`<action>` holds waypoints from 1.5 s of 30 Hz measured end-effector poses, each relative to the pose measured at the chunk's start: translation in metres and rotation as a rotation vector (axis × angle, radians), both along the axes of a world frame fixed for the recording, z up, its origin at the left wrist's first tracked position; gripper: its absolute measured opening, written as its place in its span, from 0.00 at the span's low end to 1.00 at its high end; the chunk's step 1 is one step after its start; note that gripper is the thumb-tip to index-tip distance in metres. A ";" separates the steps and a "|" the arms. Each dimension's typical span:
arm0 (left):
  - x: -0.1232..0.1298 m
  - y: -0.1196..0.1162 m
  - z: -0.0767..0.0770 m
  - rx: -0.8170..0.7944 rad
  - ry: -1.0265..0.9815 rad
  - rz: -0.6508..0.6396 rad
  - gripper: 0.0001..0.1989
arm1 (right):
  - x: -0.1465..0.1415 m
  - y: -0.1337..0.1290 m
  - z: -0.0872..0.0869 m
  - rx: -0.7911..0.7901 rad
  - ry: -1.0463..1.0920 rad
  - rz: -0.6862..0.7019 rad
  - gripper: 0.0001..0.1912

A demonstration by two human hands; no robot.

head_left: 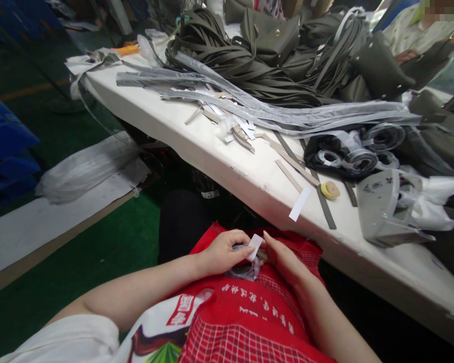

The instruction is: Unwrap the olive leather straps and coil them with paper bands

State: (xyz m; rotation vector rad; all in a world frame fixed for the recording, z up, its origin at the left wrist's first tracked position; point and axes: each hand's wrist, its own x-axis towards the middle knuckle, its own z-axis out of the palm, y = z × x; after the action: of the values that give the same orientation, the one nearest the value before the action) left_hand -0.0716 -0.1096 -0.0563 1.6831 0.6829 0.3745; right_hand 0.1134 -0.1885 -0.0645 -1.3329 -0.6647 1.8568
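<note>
Low over my lap, my left hand (227,252) is closed around a coiled strap (245,269) in clear plastic film. Its thumb presses a short white paper strip (254,247) against the coil. At the coil's right side is my right hand (283,254), its fingers bent in against the coil and the paper; its fingertips are partly hidden. A second white paper strip (299,203) hangs over the table's near edge. Several wrapped strap coils (363,160) lie together on a black bag farther right.
The white table (219,164) carries a heap of dark straps (227,65), long plastic-wrapped strips (249,111), scraps (242,138), a yellow tape roll (330,190) and a grey-white holder (378,206). Another person's hand (406,55) is at upper right. Blue crates (7,136) stand left.
</note>
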 end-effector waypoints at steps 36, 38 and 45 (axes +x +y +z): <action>0.012 -0.013 0.031 0.036 0.242 0.123 0.11 | 0.018 0.015 0.025 0.150 -0.365 0.167 0.16; 0.012 -0.013 0.031 0.029 0.225 0.112 0.11 | 0.018 0.015 0.026 0.188 -0.378 0.224 0.13; 0.009 0.000 0.021 -0.291 0.273 -0.044 0.13 | 0.002 -0.004 0.040 0.632 -1.064 0.266 0.05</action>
State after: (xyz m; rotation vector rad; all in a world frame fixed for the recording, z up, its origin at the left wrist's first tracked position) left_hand -0.0627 -0.1095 -0.0349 1.4801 0.8546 0.0097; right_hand 0.1150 -0.1923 -0.0240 -1.7501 -1.8458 0.8104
